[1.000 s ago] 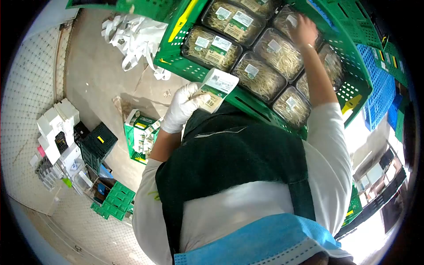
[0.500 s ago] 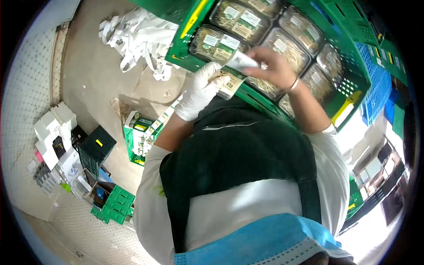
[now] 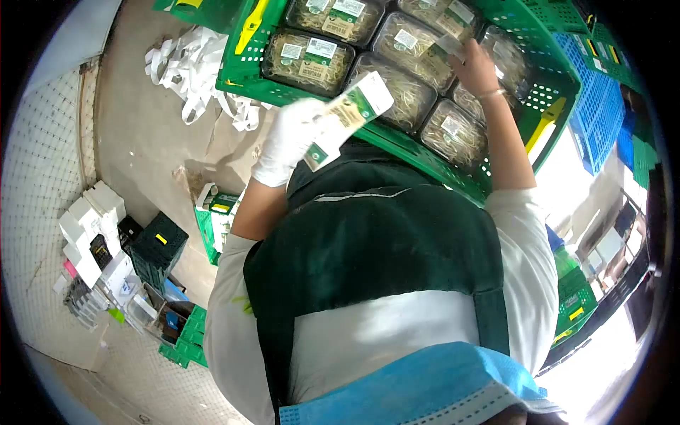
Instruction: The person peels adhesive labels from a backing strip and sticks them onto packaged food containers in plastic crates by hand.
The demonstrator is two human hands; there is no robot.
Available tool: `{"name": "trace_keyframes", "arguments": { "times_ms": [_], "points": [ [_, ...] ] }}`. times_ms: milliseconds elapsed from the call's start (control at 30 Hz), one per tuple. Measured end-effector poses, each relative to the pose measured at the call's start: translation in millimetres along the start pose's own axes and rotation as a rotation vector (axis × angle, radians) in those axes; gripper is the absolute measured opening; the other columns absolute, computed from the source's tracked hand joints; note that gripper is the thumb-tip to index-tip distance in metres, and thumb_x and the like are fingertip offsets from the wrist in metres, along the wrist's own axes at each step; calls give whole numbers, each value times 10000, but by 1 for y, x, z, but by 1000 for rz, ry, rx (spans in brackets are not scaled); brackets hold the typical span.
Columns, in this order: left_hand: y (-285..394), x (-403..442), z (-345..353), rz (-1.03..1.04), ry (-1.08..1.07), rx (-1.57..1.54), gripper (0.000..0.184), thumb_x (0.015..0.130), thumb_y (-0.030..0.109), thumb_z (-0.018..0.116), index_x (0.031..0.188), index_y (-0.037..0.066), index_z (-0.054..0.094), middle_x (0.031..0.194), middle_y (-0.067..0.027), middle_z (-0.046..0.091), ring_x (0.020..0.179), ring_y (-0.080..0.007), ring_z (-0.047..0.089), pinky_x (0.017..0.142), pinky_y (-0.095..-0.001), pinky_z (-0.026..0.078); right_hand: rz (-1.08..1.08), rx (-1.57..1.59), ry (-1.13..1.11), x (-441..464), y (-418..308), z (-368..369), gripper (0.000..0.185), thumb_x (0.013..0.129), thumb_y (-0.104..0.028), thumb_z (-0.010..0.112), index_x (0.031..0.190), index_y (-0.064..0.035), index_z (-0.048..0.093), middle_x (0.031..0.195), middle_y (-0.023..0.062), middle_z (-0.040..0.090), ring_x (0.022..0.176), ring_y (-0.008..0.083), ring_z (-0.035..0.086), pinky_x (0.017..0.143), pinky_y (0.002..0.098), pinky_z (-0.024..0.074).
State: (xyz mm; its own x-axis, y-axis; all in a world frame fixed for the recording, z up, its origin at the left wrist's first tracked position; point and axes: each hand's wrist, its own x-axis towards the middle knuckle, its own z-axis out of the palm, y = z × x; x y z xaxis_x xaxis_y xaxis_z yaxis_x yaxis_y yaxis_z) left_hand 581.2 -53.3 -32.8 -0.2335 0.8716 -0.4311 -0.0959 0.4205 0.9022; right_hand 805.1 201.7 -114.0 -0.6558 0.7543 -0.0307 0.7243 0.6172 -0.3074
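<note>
My left hand (image 3: 287,138), in a white glove, is closed around a strip of printed labels (image 3: 347,117) in green, white and kraft brown. The strip slants up over the near rim of a green crate (image 3: 244,88). My right hand (image 3: 476,69), bare with a band at the wrist, reaches into that crate. Its fingers pinch a label (image 3: 448,45) at the lid of a clear-topped tray of sprouts (image 3: 405,46); the label is slightly blurred. A labelled sprout tray (image 3: 308,62) sits at the crate's left, while a nearer tray (image 3: 453,133) bears only a small white sticker.
White backing strips (image 3: 188,71) lie heaped on the floor left of the crate. A small green crate with label rolls (image 3: 209,230) stands by my left elbow. Blue crates (image 3: 584,99) are at the right, and a dark crate (image 3: 159,241) and white boxes (image 3: 92,227) at the far left.
My right hand has moved away from the label strip, up and right over the trays. My left hand has shifted left and down with the strip. The view has shifted slightly.
</note>
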Motion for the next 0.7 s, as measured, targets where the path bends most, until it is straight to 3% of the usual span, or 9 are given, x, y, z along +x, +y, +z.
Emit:
{"name": "trace_keyframes", "arguments": {
  "times_ms": [100, 167, 233, 300, 400, 500, 567, 633, 700],
  "points": [
    [-5, -10, 0, -98, 120, -177, 74, 760, 35, 538, 812, -15, 553, 730, -24, 549, 649, -61, 512, 569, -190, 415, 36, -280, -97, 4, 4, 62, 371, 741, -324, 552, 974, -57, 441, 989, 120, 546, 904, 293, 521, 738, 388, 430],
    [-16, -15, 0, -66, 120, -121, 84, 766, 31, 527, 831, -18, 549, 742, -26, 556, 651, -59, 514, 575, -188, 415, 73, -378, -145, -1, 6, 82, 505, 754, -399, 518, 1125, -79, 394, 1150, 104, 460, 991, 290, 471, 792, 370, 397],
    [-16, -20, 2, -37, 123, -66, 94, 772, 26, 516, 849, -20, 546, 753, -27, 564, 654, -58, 516, 580, -185, 415, 88, -283, 171, -11, 0, 81, 626, 756, -469, 487, 1253, -133, 306, 1245, 103, 364, 1065, 285, 410, 839, 376, 357],
    [-13, -24, 6, -55, 127, -122, 133, 778, 21, 499, 900, -23, 531, 793, -37, 573, 676, -60, 521, 603, -183, 417, 76, -305, 141, -15, 0, 80, 687, 758, -532, 448, 1312, -194, 222, 1328, 83, 251, 1163, 279, 313, 890, 413, 301],
    [-11, -27, 18, -42, 126, -225, 178, 777, 24, 499, 947, -27, 515, 823, -43, 573, 708, -65, 526, 631, -182, 419, 93, -401, -112, -18, 5, 72, 713, 748, -584, 435, 1317, -214, 214, 1384, 33, 151, 1254, 264, 162, 960, 465, 184],
    [-4, -34, 16, 0, 107, -251, 203, 765, 6, 507, 966, -23, 510, 844, -50, 573, 733, -72, 532, 657, -187, 421, 43, -545, -317, -21, 14, 43, 720, 735, -594, 449, 1309, -212, 241, 1384, 31, 149, 1258, 259, 149, 969, 464, 169],
    [-9, -31, 19, 84, 111, -252, 212, 761, -4, 511, 972, -23, 509, 857, -51, 572, 741, -77, 533, 663, -190, 423, 156, -131, -306, -27, -8, 25, 696, 727, -564, 501, 1228, -94, 385, 1171, 151, 456, 1077, 327, 422, 894, 401, 341],
    [0, -31, 37, 153, 123, -303, 198, 751, -24, 522, 949, -21, 508, 882, -57, 565, 778, -93, 533, 675, -209, 428, 39, 1094, -317, -48, -58, 8, 590, 738, -450, 576, 1139, -33, 458, 1027, 170, 539, 917, 332, 518, 811, 347, 415],
    [-20, -26, 30, 68, -24, -228, 169, 759, -12, 523, 926, -20, 497, 904, -69, 563, 823, -110, 535, 701, -231, 429, -180, 1005, -364, -68, -110, -29, 433, 732, -292, 635, 1054, -30, 513, 935, 169, 572, 825, 284, 557, 734, 316, 442]
  ]
}}
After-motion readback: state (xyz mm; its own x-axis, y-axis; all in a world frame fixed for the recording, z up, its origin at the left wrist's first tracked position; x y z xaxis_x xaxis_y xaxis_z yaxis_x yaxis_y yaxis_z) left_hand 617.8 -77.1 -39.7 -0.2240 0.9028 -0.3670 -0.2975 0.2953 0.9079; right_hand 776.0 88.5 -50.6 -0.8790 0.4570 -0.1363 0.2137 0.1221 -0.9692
